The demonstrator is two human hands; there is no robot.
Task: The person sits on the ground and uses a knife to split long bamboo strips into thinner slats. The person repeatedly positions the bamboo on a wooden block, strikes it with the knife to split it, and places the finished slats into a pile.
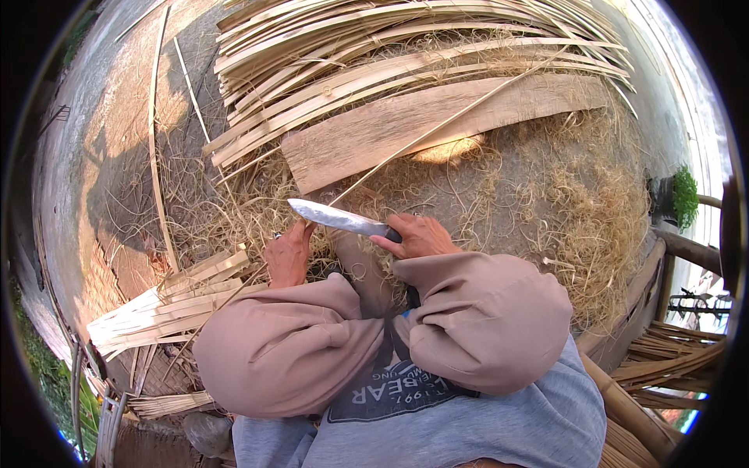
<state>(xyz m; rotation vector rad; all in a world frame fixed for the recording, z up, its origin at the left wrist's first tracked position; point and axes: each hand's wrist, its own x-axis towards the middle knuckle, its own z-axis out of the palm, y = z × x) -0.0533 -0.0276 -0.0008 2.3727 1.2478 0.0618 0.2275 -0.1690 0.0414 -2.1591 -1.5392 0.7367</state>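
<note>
My right hand [423, 235] is wrapped round the dark handle of a long knife [337, 217]. Its broad, bright blade points left, toward my left hand [290, 253]. The fingers of that hand are pinched together at the near end of a thin bamboo strip [437, 130]. From there the strip runs away to the far right, passing by the blade near its tip. Part of the left fingers' grip is hard to see.
Several split bamboo slats [328, 86] lie in a pile at the far side, with a wide wooden board [452, 125] before them. Curly shavings [577, 242] cover the ground. More slats [172, 308] lie at the left. Bamboo poles [628, 402] stand at the right.
</note>
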